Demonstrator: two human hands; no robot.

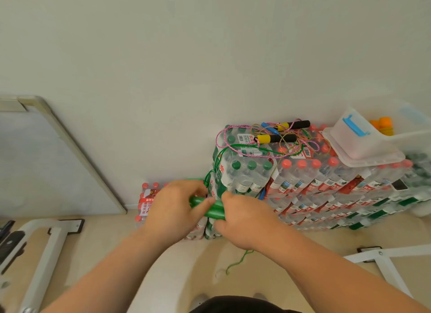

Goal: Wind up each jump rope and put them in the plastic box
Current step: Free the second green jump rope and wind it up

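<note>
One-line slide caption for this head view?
Left hand and right hand hold the green jump-rope handles; tangled ropes and the plastic box rest on stacked water-bottle packs.

This looks like a storeroom or office back room. Shrink-wrapped packs of bottled water (326, 191) are stacked in layers on a beige floor (112, 238) against a bare white wall (210, 56). Left of the stack a framed whiteboard (46, 163) leans on the wall. A clear plastic box (363, 147) sits on top, and white metal frame legs (44, 254) stand in front.
</note>
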